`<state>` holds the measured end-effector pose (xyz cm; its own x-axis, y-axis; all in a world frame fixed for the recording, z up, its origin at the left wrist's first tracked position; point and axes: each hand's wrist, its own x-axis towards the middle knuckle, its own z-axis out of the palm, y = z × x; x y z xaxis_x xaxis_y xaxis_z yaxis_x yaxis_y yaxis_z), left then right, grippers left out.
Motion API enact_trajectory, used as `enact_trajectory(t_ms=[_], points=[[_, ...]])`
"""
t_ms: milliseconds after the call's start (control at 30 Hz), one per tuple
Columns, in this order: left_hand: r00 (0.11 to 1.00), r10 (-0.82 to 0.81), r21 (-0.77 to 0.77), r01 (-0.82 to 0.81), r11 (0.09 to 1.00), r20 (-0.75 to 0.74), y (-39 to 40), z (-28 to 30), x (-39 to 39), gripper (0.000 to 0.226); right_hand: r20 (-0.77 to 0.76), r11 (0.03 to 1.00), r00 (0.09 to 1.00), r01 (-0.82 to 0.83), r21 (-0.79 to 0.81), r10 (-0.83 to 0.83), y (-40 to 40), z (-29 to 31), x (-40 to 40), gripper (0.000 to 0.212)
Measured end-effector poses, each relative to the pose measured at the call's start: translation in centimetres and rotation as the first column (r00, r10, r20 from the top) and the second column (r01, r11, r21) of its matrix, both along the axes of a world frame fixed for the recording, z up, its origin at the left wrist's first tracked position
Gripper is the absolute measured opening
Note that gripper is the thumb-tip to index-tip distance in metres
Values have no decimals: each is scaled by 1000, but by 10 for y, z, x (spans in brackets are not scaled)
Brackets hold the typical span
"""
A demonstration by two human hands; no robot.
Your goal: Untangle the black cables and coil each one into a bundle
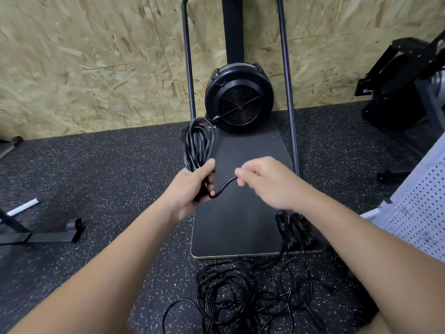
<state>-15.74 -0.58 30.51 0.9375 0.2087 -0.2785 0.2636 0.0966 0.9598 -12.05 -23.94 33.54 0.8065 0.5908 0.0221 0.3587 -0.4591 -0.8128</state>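
Your left hand (192, 189) grips the lower end of a long coil of black cable (198, 143) held upright at centre frame, while your right hand (262, 182) pinches that cable's free tail (224, 188) just at its 3 o'clock. Two finished black cable bundles (296, 232) lie at 5 o'clock on the flat dark rectangular platform (240, 213). A loose tangle of thin black cables (240, 292) sprawls at 6 o'clock on the speckled black rubber floor (96, 177).
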Motion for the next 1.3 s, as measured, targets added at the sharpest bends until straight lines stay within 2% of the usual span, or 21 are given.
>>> enact_trajectory(t_ms=[133, 167, 233, 300, 367, 400, 467, 533, 633, 733, 800, 900, 1067, 1133, 1200, 1233, 1300], points=[[942, -319, -10, 320, 947, -104, -22, -1, -13, 53, -77, 987, 990, 127, 100, -119, 0, 2, 3, 37], [914, -387, -19, 388, 921, -123, -28, -4, -17, 53, -99, 981, 984, 157, 114, -146, 1, 2, 3, 34], [855, -490, 23, 501, 865, -172, -39, -10, -23, 39, -200, 969, 963, 211, 130, -183, 1, 2, 2, 30], [835, -507, 87, 533, 842, -214, -45, -14, -25, 29, -383, 974, 919, 162, 155, -92, -5, 8, 4, 26], [883, -421, 99, 447, 889, -210, -40, -17, -21, 31, -561, 956, 825, 105, 276, 71, -15, 15, 7, 19], [905, -377, 100, 402, 910, -199, -34, -17, -18, 32, -599, 941, 793, 109, 320, 112, -22, 17, 11, 18], [918, -348, 135, 375, 917, -189, -18, -13, -13, 34, -542, 945, 838, 120, 305, 68, -33, 21, 16, 21], [897, -391, 177, 427, 887, -206, -8, -12, -13, 32, -402, 958, 916, 125, 259, -10, -40, 28, 16, 22], [839, -453, 265, 530, 806, -299, -10, -17, -18, 33, -194, 963, 979, 109, 245, -61, -47, 40, 16, 15], [749, -554, 290, 656, 697, -364, -16, -17, -23, 34, -87, 950, 991, 124, 286, -103, -52, 43, 22, 7], [690, -618, 318, 723, 614, -377, -22, -10, -30, 34, -80, 943, 989, 145, 298, -126, -52, 37, 26, 4], [624, -684, 350, 780, 519, -377, -32, -1, -41, 47, -99, 936, 983, 177, 303, -154, -48, 25, 31, 6], [487, -792, 419, 847, 325, -369, -42, 18, -54, 46, -143, 929, 989, 93, 357, -44, -35, 6, 36, 11], [454, -819, 464, 844, 270, -350, -48, 27, -63, 44, -184, 954, 983, 59, 295, -4, -29, -3, 36, 15], [468, -834, 555, 793, 250, -294, -48, 38, -70, 45, -249, 978, 967, -8, 207, 61, -31, -18, 39, 21], [499, -830, 602, 752, 271, -250, -44, 43, -70, 44, -283, 983, 955, -32, 180, 83, -33, -23, 38, 24], [613, -774, 674, 641, 368, -161, -28, 51, -65, 37, -285, 985, 955, -39, 168, 87, -35, -36, 40, 26]])
